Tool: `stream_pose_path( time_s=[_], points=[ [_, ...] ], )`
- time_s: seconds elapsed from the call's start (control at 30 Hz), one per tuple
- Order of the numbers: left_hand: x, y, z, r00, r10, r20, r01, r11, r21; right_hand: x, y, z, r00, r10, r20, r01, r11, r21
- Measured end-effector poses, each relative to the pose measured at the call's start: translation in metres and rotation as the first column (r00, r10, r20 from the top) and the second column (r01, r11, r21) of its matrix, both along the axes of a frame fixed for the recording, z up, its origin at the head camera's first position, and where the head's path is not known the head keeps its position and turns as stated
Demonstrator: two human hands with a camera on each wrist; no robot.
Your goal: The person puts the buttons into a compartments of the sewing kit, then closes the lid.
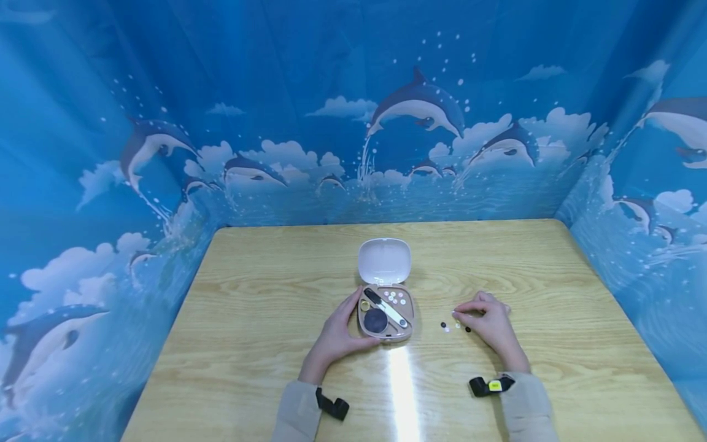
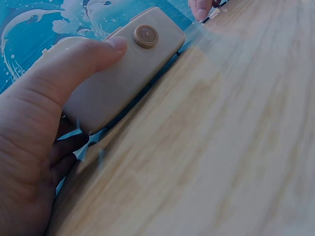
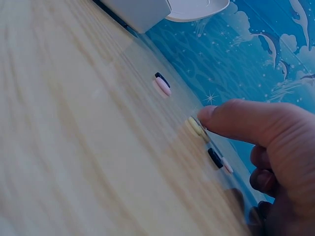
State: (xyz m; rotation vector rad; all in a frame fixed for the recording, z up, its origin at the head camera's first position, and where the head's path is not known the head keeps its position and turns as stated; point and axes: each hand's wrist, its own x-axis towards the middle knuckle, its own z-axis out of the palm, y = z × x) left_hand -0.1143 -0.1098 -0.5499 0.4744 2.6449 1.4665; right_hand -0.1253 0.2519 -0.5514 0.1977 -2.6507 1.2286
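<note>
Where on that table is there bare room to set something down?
Bare wood on the table lies left of the left hand, right of the right hand, and in front of the box between the sleeves; a narrower strip runs behind the open lid. Crowded between the hands: box and small loose discs.

The left arm (image 1: 301,405) reaches forward, and the left hand (image 1: 339,328) grips with thumb and fingers spread apart. The right arm (image 1: 527,402) reaches forward too; the right hand (image 1: 490,320) angles inward, thumb and forefinger tips close together, other fingers curled.
</note>
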Motion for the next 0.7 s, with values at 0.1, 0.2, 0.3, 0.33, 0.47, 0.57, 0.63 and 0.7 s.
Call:
stream_pose_path(
  time_s=[0.1, 0.2, 0.3, 0.33, 0.47, 0.57, 0.63, 0.7],
  points=[
    [-0.0003, -0.0001, -0.0003, 1.000, 0.001, -0.003, -0.001, 1.000, -0.002, 0.0003, 0.0000, 0.0007, 1.000, -0.001, 0.000, 0.001, 1.000, 0.002],
    [-0.0001, -0.0001, -0.0004, 1.000, 0.001, -0.003, -0.001, 1.000, -0.002, 0.0004, -0.0004, 0.0016, 1.000, -0.001, -0.003, 0.001, 1.000, 0.000],
    [0.0001, 0.0000, -0.0004, 1.000, 0.001, -0.002, -0.001, 1.000, 0.000, 0.0002, -0.0007, 0.0022, 1.000, 0.000, 0.001, 0.000, 1.000, -0.010],
    [0.0001, 0.0001, -0.0003, 1.000, 0.001, -0.002, -0.001, 1.000, -0.001, 0.0002, -0.0008, 0.0024, 1.000, 0.001, 0.004, -0.001, 1.000, -0.013],
    [0.0003, 0.0003, 0.0003, 1.000, 0.001, -0.002, -0.001, 1.000, -0.006, 0.0001, -0.0014, 0.0035, 1.000, 0.002, 0.022, -0.002, 1.000, -0.018],
    [0.0005, 0.0003, 0.0008, 1.000, 0.002, -0.001, -0.002, 1.000, -0.006, -0.0004, -0.0023, 0.0050, 1.000, -0.001, 0.029, 0.001, 1.000, -0.002],
    [0.0003, 0.0003, 0.0007, 1.000, 0.005, 0.002, -0.005, 1.000, -0.005, -0.0011, -0.0031, 0.0064, 1.000, -0.002, 0.029, 0.002, 1.000, 0.003],
    [0.0002, 0.0002, 0.0003, 1.000, 0.006, 0.002, -0.006, 1.000, -0.007, -0.0018, -0.0042, 0.0077, 1.000, -0.002, 0.028, 0.002, 1.000, 0.006]
  ],
)
